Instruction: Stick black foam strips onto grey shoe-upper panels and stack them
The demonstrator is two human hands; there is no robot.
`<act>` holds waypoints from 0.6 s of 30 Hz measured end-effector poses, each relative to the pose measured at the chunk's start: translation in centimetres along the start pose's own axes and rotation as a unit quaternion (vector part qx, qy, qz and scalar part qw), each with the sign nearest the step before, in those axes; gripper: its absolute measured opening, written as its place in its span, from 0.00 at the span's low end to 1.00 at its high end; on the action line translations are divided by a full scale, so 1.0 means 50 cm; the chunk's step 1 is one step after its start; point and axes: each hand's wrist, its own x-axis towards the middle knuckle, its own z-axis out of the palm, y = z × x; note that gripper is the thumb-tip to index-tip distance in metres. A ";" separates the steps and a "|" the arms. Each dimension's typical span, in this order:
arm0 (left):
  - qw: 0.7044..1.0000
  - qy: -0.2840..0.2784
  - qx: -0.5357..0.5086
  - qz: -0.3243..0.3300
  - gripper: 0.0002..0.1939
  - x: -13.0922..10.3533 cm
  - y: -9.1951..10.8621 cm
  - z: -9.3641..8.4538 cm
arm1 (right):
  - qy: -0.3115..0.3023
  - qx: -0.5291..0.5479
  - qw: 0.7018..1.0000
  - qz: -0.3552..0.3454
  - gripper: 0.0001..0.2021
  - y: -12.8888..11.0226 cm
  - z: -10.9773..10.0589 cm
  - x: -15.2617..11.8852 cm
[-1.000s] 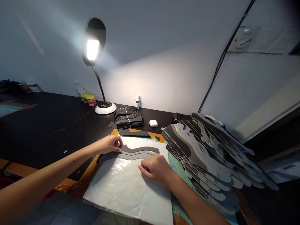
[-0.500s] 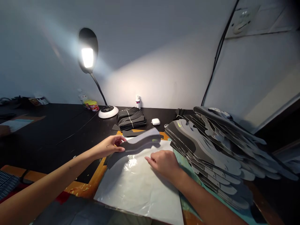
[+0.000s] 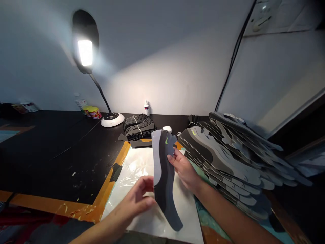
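A grey shoe upper piece (image 3: 165,176), with a darker band and a small yellow-green swoosh, is held up lengthwise over the white sheet (image 3: 142,220). My right hand (image 3: 184,167) pinches its right edge near the top, thumb in front and fingers partly hidden behind. At its lower left edge is my left hand (image 3: 138,200), thumb and fingers apart, the fingertips reaching to the edge or just behind it. To the right, a fanned pile of similar shoe upper pieces (image 3: 228,162) lies on the table.
A bundle of dark strips (image 3: 139,127) tied with string lies behind the sheet. Around it are a lit desk lamp (image 3: 113,119), a small white bottle (image 3: 146,108) and a white case (image 3: 167,129). A small dark scrap (image 3: 116,171) lies by the sheet's left edge.
The shoe upper piece has been raised from over the sheet and turned upright, facing me. My right hand has taken hold of it, while my left hand has come nearer and loosened its grip.
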 end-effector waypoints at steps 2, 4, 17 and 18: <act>0.998 0.041 -0.041 0.026 0.29 0.016 0.042 -0.039 | -0.034 0.012 0.998 0.046 0.29 -0.014 -0.016 0.005; 0.997 0.041 -0.063 0.015 0.27 0.041 0.097 -0.079 | -0.072 -0.033 0.992 0.099 0.33 -0.032 -0.030 0.008; 0.973 -0.094 0.198 -0.079 0.19 0.185 0.159 -0.197 | -0.179 -0.616 0.767 0.022 0.18 -0.158 0.052 0.065; 0.972 -0.096 0.203 -0.063 0.19 0.189 0.147 -0.199 | -0.159 -0.664 0.730 -0.007 0.16 -0.157 0.059 0.067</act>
